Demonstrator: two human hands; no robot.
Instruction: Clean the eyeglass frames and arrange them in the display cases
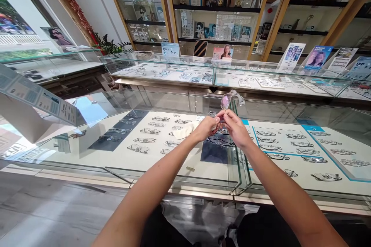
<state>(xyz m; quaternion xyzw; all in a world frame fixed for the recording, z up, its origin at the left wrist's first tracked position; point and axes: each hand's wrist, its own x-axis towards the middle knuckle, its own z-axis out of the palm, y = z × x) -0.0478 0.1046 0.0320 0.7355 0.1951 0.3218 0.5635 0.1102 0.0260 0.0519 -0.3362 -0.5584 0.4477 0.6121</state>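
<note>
Head view: both hands' fingers pinch a pair of glasses [228,100] above the frame-filled glass display case [162,102].

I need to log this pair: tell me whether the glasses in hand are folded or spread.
Cannot tell. The glasses stand upright above both hands, left hand and right hand, fingers pinching the lower part; the temples are hidden.

both hands, left hand [208,126] and right hand [236,128], pinch pink-lensed glasses [228,99] above glass counter [162,100]
</note>
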